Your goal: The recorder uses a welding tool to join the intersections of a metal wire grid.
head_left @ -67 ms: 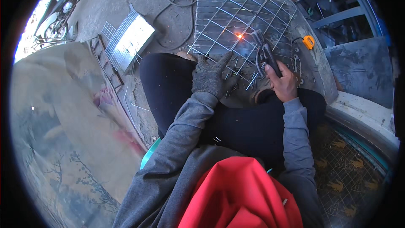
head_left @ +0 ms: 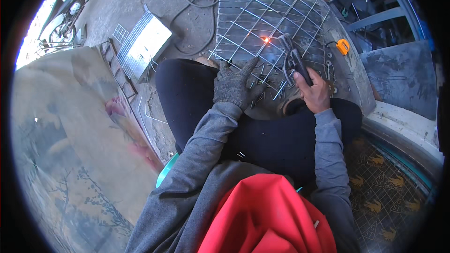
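Observation:
My right hand point(head_left: 315, 93), bare, is wrapped around the black handle of a welding electrode holder point(head_left: 294, 58). The holder's head points up and left over a grid of thin metal rods point(head_left: 276, 11). A small orange glow point(head_left: 266, 40) burns at one of the rod crossings, just left of the holder's head. In a grey knitted glove, my left hand point(head_left: 233, 84) lies with fingers spread at the near edge of the grid, its fingertips against the rods. Beneath the grid is a dark slatted metal sheet point(head_left: 229, 4). Short rod pieces point(head_left: 280, 90) are scattered between my hands.
A cable point(head_left: 213, 33) loops over the concrete floor beyond my left knee. To the left stand a shiny metal box with a wire grid point(head_left: 145, 42) and a patterned sheet point(head_left: 84, 136). An orange tool point(head_left: 343, 47) and a flat dark panel point(head_left: 398, 77) are on the right.
Both hands, the electrode holder and the grid keep their places. The orange glow still shows at the same crossing, and the holder's head has barely shifted.

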`<state>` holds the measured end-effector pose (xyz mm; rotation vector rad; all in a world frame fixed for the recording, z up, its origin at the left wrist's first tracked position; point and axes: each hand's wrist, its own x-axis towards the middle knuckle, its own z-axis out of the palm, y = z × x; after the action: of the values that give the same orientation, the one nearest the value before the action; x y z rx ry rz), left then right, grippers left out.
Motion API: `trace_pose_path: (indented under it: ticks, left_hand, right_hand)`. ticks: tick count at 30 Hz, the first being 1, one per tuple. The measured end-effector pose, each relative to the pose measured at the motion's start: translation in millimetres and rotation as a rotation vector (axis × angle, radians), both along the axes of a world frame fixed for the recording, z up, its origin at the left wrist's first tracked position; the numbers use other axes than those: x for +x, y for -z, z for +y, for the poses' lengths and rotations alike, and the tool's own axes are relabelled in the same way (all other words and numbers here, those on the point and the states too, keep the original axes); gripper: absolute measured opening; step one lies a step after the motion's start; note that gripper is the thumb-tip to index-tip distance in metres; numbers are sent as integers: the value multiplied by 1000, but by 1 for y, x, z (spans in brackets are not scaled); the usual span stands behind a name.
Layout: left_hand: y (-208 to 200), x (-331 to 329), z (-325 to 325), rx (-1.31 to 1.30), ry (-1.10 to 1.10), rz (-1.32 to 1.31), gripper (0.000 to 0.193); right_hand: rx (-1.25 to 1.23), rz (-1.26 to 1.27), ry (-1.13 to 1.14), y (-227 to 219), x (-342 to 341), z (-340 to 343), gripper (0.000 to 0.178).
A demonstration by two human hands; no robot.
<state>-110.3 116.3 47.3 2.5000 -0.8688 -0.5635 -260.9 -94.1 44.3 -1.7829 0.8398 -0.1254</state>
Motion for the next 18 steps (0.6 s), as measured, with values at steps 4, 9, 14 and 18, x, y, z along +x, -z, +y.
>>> trace_pose_path:
  ticks: [4,9,14,18]
  left_hand:
    - [1,0,0,-30,-3,-53,79]
    - [1,-1,0,-44,-9,-92,78]
    - [-5,-1,0,-29,-13,-33,78]
    - [-3,-2,-2,-22,-12,-41,79]
  right_hand:
    - [-116,-38,-18,1,3,4,33]
    - [-91,32,-46,-7,4,4,32]
    - [-123,8,-57,-7,6,6,32]
    - [-108,29,-55,-6,4,5,33]
